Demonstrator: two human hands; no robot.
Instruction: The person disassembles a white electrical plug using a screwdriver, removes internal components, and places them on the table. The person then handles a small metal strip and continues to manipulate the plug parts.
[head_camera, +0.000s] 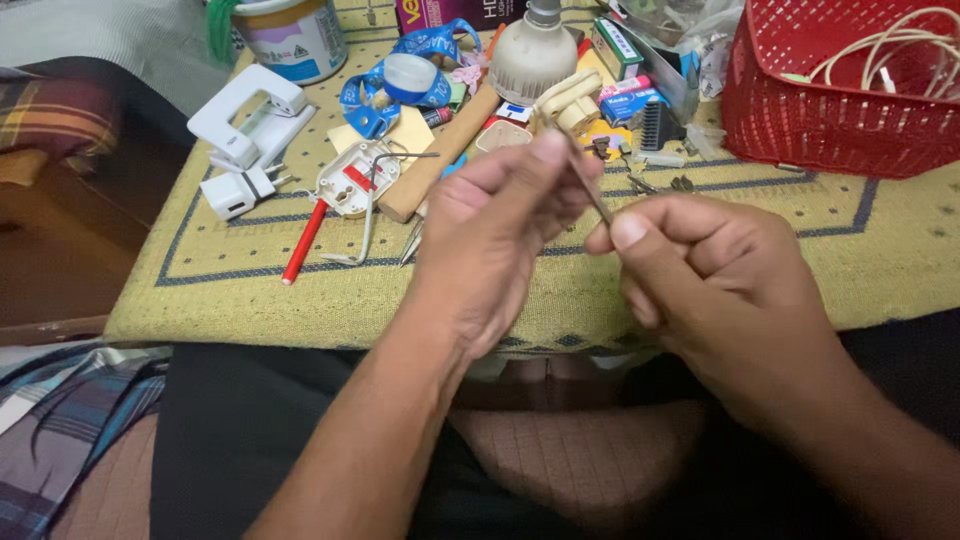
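Observation:
My left hand (495, 235) and my right hand (715, 275) meet in front of me, above the near edge of a yellow woven mat (300, 300). Both pinch one thin metal rod (592, 195), slanted between the left thumb and fingertips and the right thumb and forefinger. What kind of tool the rod is cannot be told. Just beyond my left hand lie a wooden handle (440, 160), a small opened white plug-like part (350, 180) and a red pen (303, 243).
A red plastic basket (830, 120) with a white cable stands back right. A white hole punch (245, 115), white adapter (235, 192), paint tin (290, 35), tape roll (410, 75), bulb (530, 55) and several small boxes crowd the mat's far side.

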